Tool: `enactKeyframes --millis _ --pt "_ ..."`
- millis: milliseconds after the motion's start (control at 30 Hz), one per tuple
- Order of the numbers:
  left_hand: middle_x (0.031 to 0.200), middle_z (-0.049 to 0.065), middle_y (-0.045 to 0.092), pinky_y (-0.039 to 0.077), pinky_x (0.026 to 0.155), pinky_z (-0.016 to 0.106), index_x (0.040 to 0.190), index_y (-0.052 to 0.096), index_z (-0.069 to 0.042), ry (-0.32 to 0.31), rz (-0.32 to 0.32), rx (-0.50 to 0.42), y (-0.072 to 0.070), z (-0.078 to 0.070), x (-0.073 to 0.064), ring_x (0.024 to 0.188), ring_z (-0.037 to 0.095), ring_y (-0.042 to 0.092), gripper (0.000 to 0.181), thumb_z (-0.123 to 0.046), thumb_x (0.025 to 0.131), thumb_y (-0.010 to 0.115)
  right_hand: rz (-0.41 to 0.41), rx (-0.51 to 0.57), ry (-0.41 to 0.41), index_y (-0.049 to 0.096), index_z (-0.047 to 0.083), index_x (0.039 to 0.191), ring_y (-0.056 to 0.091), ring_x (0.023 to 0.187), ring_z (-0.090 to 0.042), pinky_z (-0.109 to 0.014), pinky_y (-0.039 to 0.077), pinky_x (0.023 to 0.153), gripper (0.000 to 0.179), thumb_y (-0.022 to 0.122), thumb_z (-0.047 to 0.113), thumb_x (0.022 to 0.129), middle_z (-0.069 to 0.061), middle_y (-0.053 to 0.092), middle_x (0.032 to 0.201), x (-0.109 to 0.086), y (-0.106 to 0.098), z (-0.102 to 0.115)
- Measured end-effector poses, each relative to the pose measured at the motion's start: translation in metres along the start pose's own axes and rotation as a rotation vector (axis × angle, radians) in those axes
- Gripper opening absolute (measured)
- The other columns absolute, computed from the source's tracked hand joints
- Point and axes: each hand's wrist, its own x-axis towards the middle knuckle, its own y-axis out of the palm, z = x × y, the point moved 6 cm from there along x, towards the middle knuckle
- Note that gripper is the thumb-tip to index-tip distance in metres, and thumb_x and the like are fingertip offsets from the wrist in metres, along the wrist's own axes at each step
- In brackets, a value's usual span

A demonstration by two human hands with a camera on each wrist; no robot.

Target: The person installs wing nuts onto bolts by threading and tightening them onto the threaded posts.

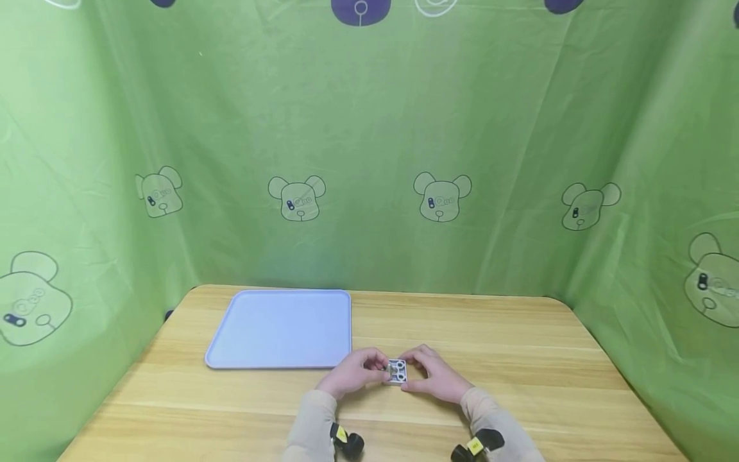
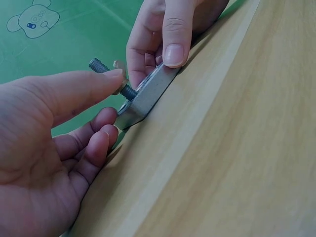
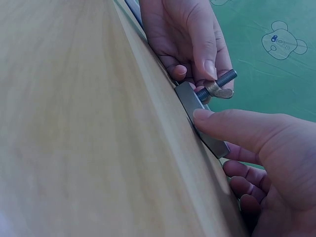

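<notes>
A small grey metal block [image 1: 396,381] with ring-shaped holes in its top lies on the table between the two hands. A threaded bolt [image 3: 228,76] stands up out of it, carrying a brass-coloured wing nut [image 3: 225,93] part way along the thread. My left hand [image 1: 352,375] pinches the wing nut between thumb and forefinger, its other fingers curled beside the block's end. From the opposite side my right hand [image 1: 439,380] grips the block, thumb on the near edge and fingers along the far side.
A pale blue tray [image 1: 283,330] lies on the wooden table [image 1: 508,346] at the back left, close to my left hand. Green curtains [image 1: 369,244] printed with bear heads hang around the table's back and sides. A small black camera is strapped on each sleeve.
</notes>
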Motion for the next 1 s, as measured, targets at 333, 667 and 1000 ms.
enactKeyframes --millis 333,667,1000 --pt "0.094 0.001 0.065 0.042 0.084 0.032 0.102 0.071 -0.010 -0.007 -0.002 0.023 -0.0008 -0.0019 -0.0014 0.087 0.011 0.055 0.017 -0.015 0.086 0.070 0.002 -0.004 -0.001 0.061 0.016 0.121 0.050 0.104 -0.013 -0.030 0.044 0.093 0.051 0.076 0.043 0.079 0.004 0.054 0.110 -0.0003 0.0007 -0.0015" --pt "0.094 0.008 0.061 0.043 0.078 0.026 0.105 0.059 -0.003 -0.030 -0.012 -0.075 -0.0021 -0.0024 -0.0029 0.084 0.013 0.053 0.031 -0.007 0.078 0.074 -0.012 -0.009 -0.023 0.062 0.015 0.120 0.049 0.101 -0.012 -0.028 0.044 0.090 0.050 0.077 0.039 0.079 0.002 0.054 0.109 0.0004 0.0008 -0.0015" --pt "0.087 0.003 0.058 0.038 0.078 0.031 0.083 0.051 0.003 -0.021 -0.025 -0.063 -0.0007 -0.0011 -0.0022 0.084 0.015 0.052 0.028 -0.004 0.073 0.076 -0.018 -0.026 -0.030 0.062 0.016 0.120 0.049 0.100 -0.013 -0.028 0.044 0.090 0.050 0.077 0.040 0.079 0.001 0.055 0.110 0.0001 0.0011 -0.0001"
